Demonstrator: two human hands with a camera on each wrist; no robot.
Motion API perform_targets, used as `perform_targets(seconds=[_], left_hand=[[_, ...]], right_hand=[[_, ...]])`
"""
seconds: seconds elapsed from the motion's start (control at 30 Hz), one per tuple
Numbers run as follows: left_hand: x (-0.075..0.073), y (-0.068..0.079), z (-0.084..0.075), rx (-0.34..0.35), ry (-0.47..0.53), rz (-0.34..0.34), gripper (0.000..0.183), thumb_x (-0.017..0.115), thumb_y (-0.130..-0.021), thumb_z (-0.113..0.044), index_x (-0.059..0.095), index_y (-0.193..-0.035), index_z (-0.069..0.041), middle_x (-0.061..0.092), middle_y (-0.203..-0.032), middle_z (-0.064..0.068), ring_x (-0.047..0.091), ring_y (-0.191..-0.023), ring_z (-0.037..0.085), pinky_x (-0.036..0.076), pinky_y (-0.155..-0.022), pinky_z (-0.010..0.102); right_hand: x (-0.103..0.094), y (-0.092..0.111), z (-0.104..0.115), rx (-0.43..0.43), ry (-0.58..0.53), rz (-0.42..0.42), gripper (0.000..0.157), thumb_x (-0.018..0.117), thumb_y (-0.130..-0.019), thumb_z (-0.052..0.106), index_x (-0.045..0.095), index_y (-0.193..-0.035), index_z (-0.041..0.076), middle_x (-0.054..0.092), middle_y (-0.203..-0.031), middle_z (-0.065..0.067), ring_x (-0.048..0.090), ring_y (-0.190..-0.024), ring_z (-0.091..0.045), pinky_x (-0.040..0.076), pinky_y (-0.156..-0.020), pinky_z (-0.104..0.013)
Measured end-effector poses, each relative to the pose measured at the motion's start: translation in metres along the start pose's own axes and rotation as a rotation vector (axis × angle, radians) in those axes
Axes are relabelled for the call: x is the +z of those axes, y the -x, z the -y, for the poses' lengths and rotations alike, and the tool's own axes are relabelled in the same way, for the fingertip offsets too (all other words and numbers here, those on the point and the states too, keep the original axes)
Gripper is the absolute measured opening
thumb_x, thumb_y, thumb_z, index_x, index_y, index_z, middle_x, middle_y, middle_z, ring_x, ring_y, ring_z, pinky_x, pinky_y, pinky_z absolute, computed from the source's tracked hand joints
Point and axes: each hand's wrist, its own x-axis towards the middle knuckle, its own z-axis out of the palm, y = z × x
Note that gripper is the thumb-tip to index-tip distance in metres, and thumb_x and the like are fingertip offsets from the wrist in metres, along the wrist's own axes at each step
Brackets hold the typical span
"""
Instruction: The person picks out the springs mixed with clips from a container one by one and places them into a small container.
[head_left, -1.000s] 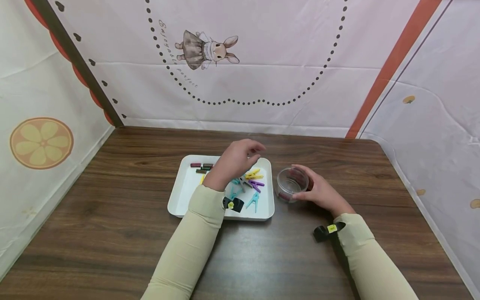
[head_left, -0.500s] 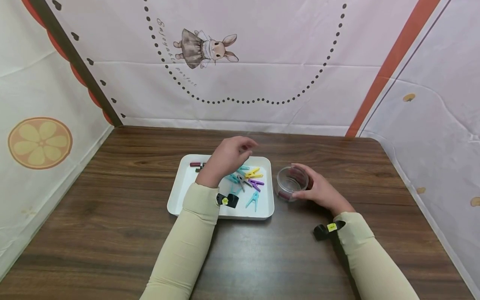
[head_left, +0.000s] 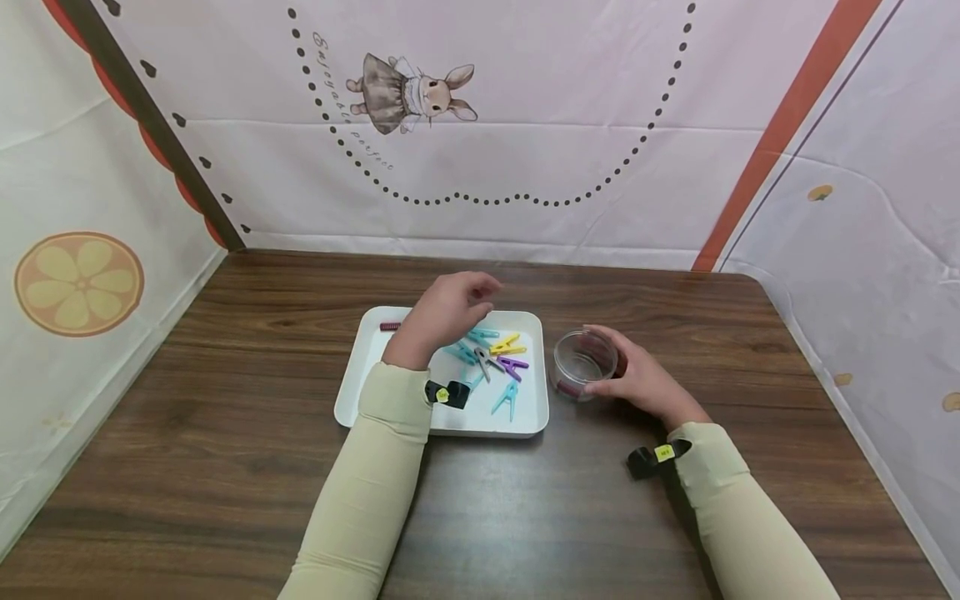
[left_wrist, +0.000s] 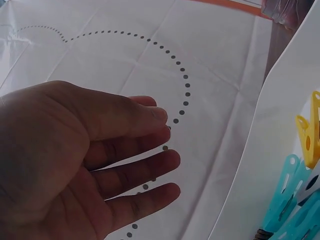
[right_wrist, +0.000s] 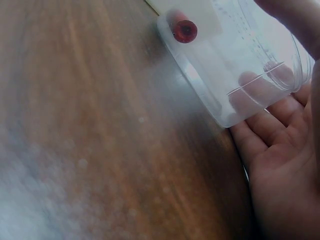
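Observation:
My left hand hovers above the back of a white tray, holding nothing; in the left wrist view its fingers are loosely bent, the thumb near the index fingertip. Beneath and right of it in the tray lie several plastic clothespins: teal, yellow, purple and grey. A dark red ribbed cylinder shows at the tray's back left. My right hand grips a clear round tub from its right side. A dark red piece lies inside the tub at the bottom.
Tray and tub stand side by side on a brown wood-grain table. A printed white cloth hangs behind the table and along both sides. My left forearm crosses the tray's front edge.
My left hand has drifted left over the tray, uncovering more teal clothespins and covering most of the ribbed cylinders at the back left. The right hand and tub have stayed put.

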Motion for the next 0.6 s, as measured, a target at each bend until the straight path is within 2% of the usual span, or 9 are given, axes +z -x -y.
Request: perform_targets(seconds=[0.27,0.47,0.6], left_hand=[[-0.003,0.000,0.004,-0.042,-0.009,0.028,0.031,0.057,-0.096,-0.013,0.061,-0.126,-0.015,0.063,-0.124,0.005,0.058,-0.113,0.018,0.048,-0.099,0.038],[-0.004,-0.001,0.010,-0.048,0.001,0.043,0.033,0.059,-0.095,-0.012,0.061,-0.127,-0.014,0.062,-0.127,0.008,0.057,-0.115,0.020,0.047,-0.101,0.040],[-0.004,-0.002,0.014,-0.054,0.000,0.053,0.033,0.059,-0.094,-0.012,0.061,-0.127,-0.014,0.062,-0.127,0.008,0.057,-0.116,0.020,0.046,-0.102,0.040]], right_hand=[[-0.001,0.001,0.004,0.033,0.015,0.002,0.085,0.083,-0.076,0.031,0.036,-0.146,0.029,0.048,-0.146,-0.001,0.048,-0.127,-0.019,0.039,-0.101,-0.020],[-0.002,0.001,0.002,0.032,0.015,0.003,0.086,0.083,-0.076,0.031,0.035,-0.147,0.029,0.048,-0.146,-0.002,0.049,-0.127,-0.019,0.039,-0.100,-0.018],[-0.002,0.001,0.001,0.041,0.014,0.001,0.086,0.083,-0.075,0.031,0.036,-0.147,0.029,0.048,-0.145,-0.001,0.049,-0.126,-0.019,0.039,-0.100,-0.021]])
